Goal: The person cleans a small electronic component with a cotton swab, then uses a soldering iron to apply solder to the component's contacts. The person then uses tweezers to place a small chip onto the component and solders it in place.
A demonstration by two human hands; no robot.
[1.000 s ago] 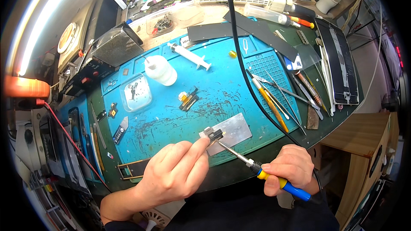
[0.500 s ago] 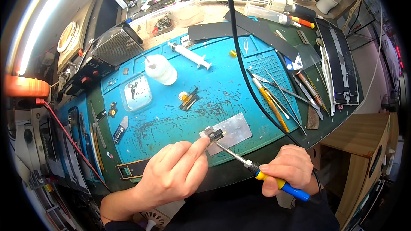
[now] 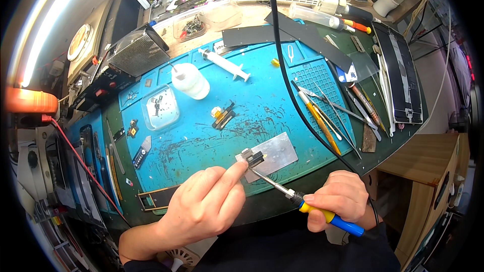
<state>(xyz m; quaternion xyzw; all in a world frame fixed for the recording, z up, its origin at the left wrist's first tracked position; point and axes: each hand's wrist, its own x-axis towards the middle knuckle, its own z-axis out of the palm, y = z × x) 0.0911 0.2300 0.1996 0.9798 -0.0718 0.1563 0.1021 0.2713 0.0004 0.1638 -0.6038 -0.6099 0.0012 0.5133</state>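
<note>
Small dark metal component (image 3: 253, 157): pinned by left hand (image 3: 204, 206) forefinger on grey aluminium plate (image 3: 275, 154), near mat edge. Blue-yellow-handled soldering iron (image 3: 302, 205): gripped in closed right hand (image 3: 343, 199); shaft angled far-left, tip touching component.

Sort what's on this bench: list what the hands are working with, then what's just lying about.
In use:
left hand, fingertip steadying the small black part
metal plate under it
right hand holding the soldering iron

Lying about:
syringe
white squeeze bottle
tweezers and picks
clear dish of small parts
blue mat
</note>
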